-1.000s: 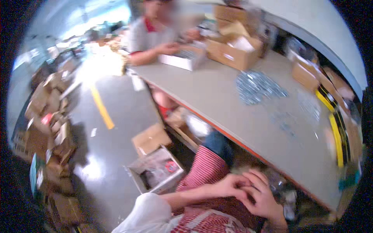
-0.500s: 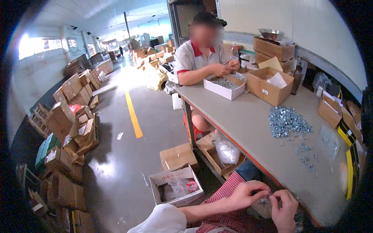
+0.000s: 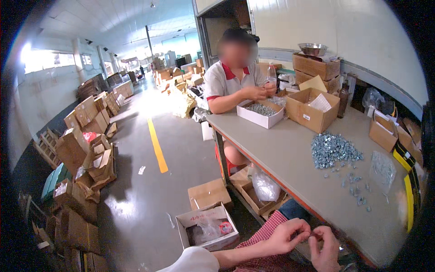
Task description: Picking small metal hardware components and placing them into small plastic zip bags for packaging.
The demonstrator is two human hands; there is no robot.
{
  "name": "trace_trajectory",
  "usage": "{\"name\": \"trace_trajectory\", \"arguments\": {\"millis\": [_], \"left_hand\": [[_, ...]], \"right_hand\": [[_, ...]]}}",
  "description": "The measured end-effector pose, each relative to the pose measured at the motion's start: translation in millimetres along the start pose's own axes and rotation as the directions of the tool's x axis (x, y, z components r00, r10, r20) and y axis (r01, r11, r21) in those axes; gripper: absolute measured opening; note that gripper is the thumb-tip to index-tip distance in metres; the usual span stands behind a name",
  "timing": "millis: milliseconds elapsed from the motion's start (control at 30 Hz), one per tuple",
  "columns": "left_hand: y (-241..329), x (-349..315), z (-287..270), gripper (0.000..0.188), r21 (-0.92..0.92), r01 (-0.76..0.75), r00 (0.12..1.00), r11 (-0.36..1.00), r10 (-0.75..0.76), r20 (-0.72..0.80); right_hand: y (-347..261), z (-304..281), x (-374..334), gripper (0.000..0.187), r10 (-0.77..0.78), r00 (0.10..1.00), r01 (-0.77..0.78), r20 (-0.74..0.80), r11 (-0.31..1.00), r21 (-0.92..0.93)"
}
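My left hand (image 3: 287,235) and my right hand (image 3: 324,249) meet low over my lap, beside the table's near edge. Thumb and fingers of each are pinched together, with the fingertips almost touching. Whatever lies between them is too small and hidden to name. On the grey table (image 3: 281,149) above them is a heap of small silvery metal fasteners (image 3: 334,150), with several loose pieces (image 3: 358,192) strewn toward me. A clear plastic bag (image 3: 382,172) lies flat to the right of the heap.
Across the table a co-worker (image 3: 235,79) handles something over a white box (image 3: 260,113) of small metal parts. Beside it stands an open cardboard box (image 3: 313,109). A white carton (image 3: 208,225) sits on the floor at my left. More cartons (image 3: 81,226) line the far-left wall.
The view has tilted up slightly, so the table and boxes appear lower. My hands stay together in a pinch, their fingertips slightly shifted. The co-worker's hands remain over the white box.
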State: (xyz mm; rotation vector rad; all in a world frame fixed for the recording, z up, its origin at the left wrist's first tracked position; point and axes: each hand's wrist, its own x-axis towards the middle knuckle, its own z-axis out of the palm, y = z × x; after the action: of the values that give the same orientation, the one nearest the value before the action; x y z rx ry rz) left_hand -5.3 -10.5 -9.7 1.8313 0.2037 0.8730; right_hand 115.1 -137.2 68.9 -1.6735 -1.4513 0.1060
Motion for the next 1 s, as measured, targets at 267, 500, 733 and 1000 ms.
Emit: {"name": "trace_trajectory", "arguments": {"millis": [267,500,733,1000], "left_hand": [[34.9,2.2,-83.6,0.012,0.351,-0.054,0.964,0.935,0.141,-0.227],[143.4,19.8,-174.3,0.010,0.533,0.110,0.898,0.839,0.146,-0.414],[90.2,-20.1,-120.0,0.007,0.262,0.268,0.937,0.927,-0.187,-0.296],[33.1,-24.3,-60.3,0.013,0.107,0.267,0.962,0.958,-0.271,0.024]], "right_hand": [[-14.1,53.5,63.9,0.007,-0.238,0.953,0.215,0.190,0.968,0.131],[-92.4,79.1,146.6,0.011,-0.400,0.899,0.262,0.179,0.818,0.512],[-35.3,79.2,84.5,0.017,-0.363,0.904,0.226,0.226,0.855,0.467],[20.4,37.4,21.0,0.018,-0.046,0.896,-0.124,0.441,0.929,0.350]]}}
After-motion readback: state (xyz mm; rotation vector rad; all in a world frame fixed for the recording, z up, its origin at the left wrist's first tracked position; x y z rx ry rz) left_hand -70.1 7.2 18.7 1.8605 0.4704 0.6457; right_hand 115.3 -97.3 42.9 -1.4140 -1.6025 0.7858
